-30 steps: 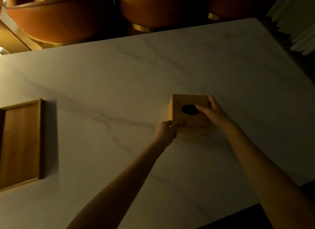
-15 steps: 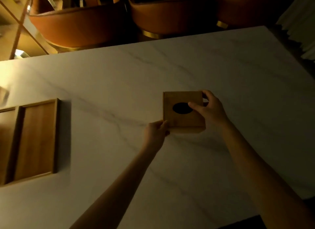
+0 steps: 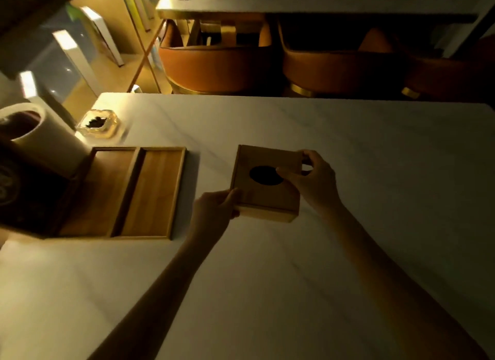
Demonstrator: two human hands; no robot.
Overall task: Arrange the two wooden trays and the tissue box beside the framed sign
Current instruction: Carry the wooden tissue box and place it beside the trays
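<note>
A square wooden tissue box [image 3: 263, 196] with a dark oval hole in its top is held between both hands, a little above the white marble table [image 3: 375, 185]. My left hand [image 3: 214, 212] grips its near left corner. My right hand [image 3: 313, 182] grips its far right side. Two shallow wooden trays lie side by side left of the box: the right tray [image 3: 155, 193] and the left tray [image 3: 99, 193], partly hidden. A dark framed sign [image 3: 24, 193] stands at the far left, in front of the left tray's edge.
A white cylinder holder [image 3: 40, 134] and a glass ashtray [image 3: 97, 124] sit at the table's far left corner. Orange chairs [image 3: 214, 65] stand behind the far edge. The table's left edge is near the sign.
The tissue box has moved left toward the trays with both hands on it. The view swung left, so both trays, the sign and the ashtray came into sight.
</note>
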